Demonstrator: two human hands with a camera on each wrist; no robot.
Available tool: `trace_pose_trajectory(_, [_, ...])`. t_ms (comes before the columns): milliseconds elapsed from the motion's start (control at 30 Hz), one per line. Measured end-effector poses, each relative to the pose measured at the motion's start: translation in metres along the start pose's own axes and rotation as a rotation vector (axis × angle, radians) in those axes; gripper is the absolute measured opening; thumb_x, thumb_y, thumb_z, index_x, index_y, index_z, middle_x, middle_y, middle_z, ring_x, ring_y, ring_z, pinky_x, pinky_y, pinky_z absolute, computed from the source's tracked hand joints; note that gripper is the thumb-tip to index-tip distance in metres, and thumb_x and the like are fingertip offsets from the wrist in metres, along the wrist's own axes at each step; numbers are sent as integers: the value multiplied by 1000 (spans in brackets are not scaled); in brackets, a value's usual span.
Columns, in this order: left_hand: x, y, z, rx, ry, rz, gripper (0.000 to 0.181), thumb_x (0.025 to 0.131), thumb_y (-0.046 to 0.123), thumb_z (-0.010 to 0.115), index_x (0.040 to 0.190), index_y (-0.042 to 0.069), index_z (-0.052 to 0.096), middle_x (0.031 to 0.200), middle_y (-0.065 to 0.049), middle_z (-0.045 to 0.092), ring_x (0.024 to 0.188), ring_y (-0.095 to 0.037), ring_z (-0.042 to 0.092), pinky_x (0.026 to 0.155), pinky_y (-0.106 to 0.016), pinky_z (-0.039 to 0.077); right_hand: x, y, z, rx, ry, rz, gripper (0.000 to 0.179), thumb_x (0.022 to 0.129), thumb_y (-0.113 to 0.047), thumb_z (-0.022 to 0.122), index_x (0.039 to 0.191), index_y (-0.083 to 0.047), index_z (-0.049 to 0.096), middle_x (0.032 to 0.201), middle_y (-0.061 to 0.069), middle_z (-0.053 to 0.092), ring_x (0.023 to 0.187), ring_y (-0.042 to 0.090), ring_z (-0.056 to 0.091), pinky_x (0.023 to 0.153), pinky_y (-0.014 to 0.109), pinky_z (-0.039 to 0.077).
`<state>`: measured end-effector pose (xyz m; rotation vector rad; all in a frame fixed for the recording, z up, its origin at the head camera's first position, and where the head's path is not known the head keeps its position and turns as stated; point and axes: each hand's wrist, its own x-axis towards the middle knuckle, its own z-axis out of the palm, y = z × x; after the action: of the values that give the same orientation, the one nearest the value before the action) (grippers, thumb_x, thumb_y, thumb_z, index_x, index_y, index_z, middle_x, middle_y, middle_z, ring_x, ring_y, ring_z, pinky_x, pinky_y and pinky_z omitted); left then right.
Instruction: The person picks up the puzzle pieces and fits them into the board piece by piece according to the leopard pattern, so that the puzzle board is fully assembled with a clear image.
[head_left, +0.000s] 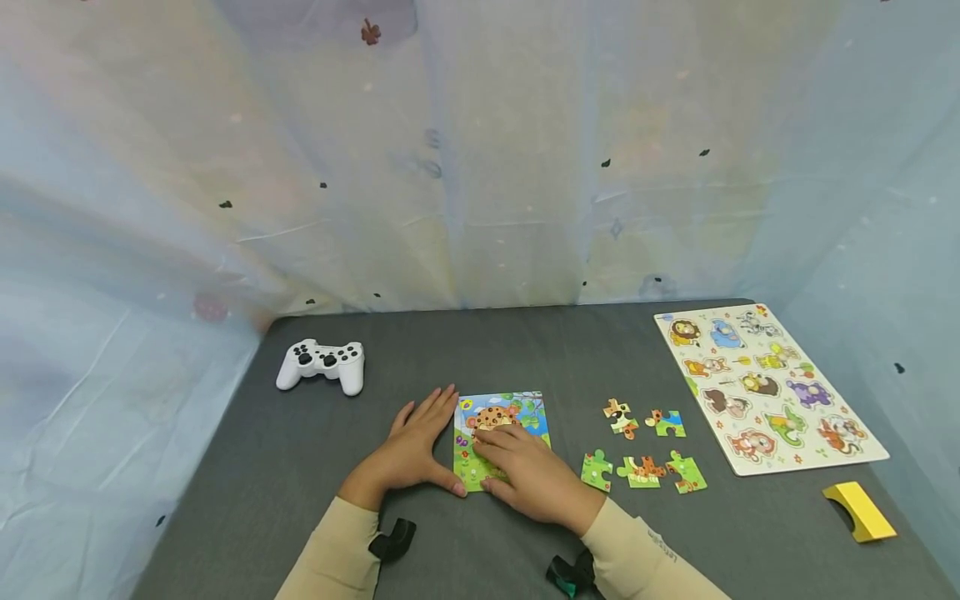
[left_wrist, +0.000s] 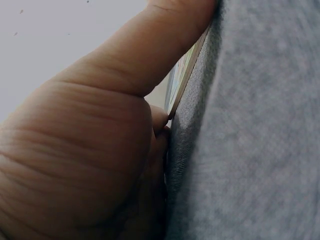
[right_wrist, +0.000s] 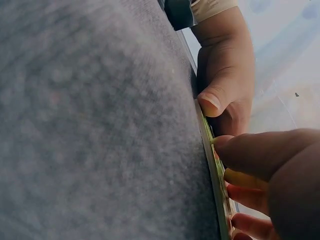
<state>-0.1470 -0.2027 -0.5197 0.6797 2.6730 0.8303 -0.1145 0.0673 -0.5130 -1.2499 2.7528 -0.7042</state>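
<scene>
A small square puzzle board [head_left: 467,473] with a leopard picture lies flat on the dark grey table. My left hand [head_left: 415,448] rests against its left side, fingers straight along the edge and thumb at the lower left corner. Over the board's right part lies my right hand [head_left: 534,477], its fingertips pressing on the picture and hiding part of it. In the right wrist view those fingertips touch the top of the thin board [right_wrist: 214,172], with the left thumb [right_wrist: 212,102] at its edge. The left wrist view shows the left palm [left_wrist: 80,150] close to the cloth.
Several loose puzzle pieces [head_left: 597,470] lie right of the board. Farther right are a large animal puzzle board [head_left: 765,387] and a yellow arch block [head_left: 862,512]. A white game controller [head_left: 322,364] sits at the back left. A pale curtain [head_left: 495,167] hangs behind the table.
</scene>
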Motion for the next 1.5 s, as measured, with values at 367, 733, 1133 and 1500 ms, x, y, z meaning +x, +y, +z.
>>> trace_pose_trajectory(367, [1,0,0,-1,-8,-2,150,66,67,99,176,10,15,181,-5,9,166,-27,2,126,-64,-3,-2,8,2,43,2,-16,57,107,-33,74,157,-9,61,165,6,51,151,29,45,118,57,41])
trace_pose_trajectory(733, [1,-1,1,3,-5,-9,150,65,68,99,176,10,15,181,-5,9,166,-27,2,127,-63,-3,-15,16,-15,333,-3,54,54,111,-35,69,159,-14,59,165,11,47,152,31,44,116,60,43])
trace_pose_trajectory(1133, [0,-1,1,-1,0,-13,152,64,69,99,176,11,14,182,-4,8,166,-27,2,126,-63,-4,-49,46,-45,553,152,89,53,109,-29,72,158,-14,58,149,11,61,122,32,65,90,46,59])
trace_pose_trajectory(1500, [1,-3,1,-7,1,-1,151,65,69,99,176,12,14,182,-4,7,166,-26,1,126,-63,-4,-87,88,-73,737,331,105,49,114,-2,53,163,-2,47,146,27,60,126,44,64,96,37,58])
